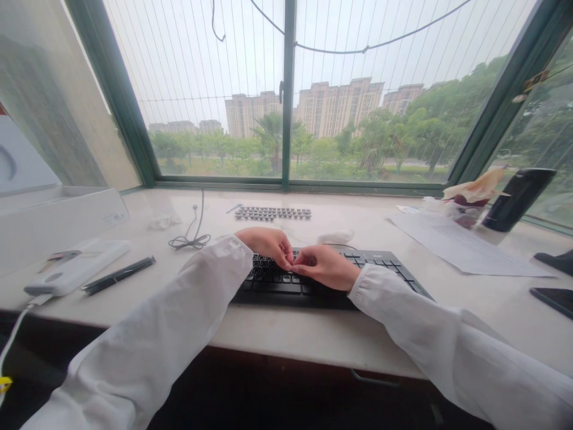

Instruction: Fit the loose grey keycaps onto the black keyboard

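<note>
A black keyboard (380, 266) lies on the pale stone sill (313, 334) in front of me. Both my hands rest over its middle keys, fingertips meeting. My left hand (267, 243) and my right hand (326, 266) pinch together at one spot above the keys; whatever small thing sits between the fingertips is hidden. White sleeves cover both my arms. Behind the keyboard, rows of loose dark keycaps (273, 213) are laid out near the window.
Black pen (119, 275) and white power bank (76, 269) at left, beside a white box (54, 221). Coiled cable (190, 240) behind. Paper sheet (461, 245), dark bottle (517, 200), crumpled wrappers and a phone (553, 298) at right. Window frame (286, 119) directly ahead.
</note>
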`<state>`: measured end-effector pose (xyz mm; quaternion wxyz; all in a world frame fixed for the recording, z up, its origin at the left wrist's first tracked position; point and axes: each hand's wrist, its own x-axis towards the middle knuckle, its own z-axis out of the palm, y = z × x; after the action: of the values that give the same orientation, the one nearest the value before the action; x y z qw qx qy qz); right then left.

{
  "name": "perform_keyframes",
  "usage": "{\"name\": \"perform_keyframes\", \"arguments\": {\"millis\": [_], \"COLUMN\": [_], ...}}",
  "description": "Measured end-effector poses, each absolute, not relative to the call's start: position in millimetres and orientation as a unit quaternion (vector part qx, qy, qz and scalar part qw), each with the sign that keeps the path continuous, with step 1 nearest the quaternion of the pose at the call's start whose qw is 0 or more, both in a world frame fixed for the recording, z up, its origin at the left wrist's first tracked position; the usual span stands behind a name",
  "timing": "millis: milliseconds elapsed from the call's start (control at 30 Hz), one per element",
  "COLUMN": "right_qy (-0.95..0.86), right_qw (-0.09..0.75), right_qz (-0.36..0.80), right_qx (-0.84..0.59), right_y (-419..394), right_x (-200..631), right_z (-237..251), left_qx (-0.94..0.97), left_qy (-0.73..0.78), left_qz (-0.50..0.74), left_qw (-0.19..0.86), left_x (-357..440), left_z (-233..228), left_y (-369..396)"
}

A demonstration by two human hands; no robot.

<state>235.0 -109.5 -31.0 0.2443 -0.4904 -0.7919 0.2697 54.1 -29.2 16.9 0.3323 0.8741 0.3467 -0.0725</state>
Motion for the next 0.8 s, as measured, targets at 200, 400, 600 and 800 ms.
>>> {"name": "perform_keyframes", "arguments": {"millis": [200, 400, 600, 800], "right_qy": [-0.775, -0.781, -0.795, -0.796], "right_qw": [0.232, 0.141, 0.125, 0.161], "right_qz": [0.322, 0.352, 0.369, 0.361], "right_qx": [-0.491, -0.496, -0.466, -0.459], "right_y": [-97.6, -83.2, -80.3, -86.8], "right_x": [238.1, 236.4, 233.1, 239.9], "right_z": [-28.7, -13.4, -11.6, -17.6], "left_qx": [0.885, 0.893, 0.899, 0.9], "left_qy": [0.335, 0.351, 0.347, 0.337], "left_qz": [-0.085, -0.096, -0.103, -0.071], "left_qw": [0.313, 0.264, 0.247, 0.266], "left_x": [59.7, 62.5, 65.0, 57.4], "left_z": [10.5, 8.3, 7.5, 9.2], "left_y": [-22.3, -17.4, -20.8, -22.5]}}
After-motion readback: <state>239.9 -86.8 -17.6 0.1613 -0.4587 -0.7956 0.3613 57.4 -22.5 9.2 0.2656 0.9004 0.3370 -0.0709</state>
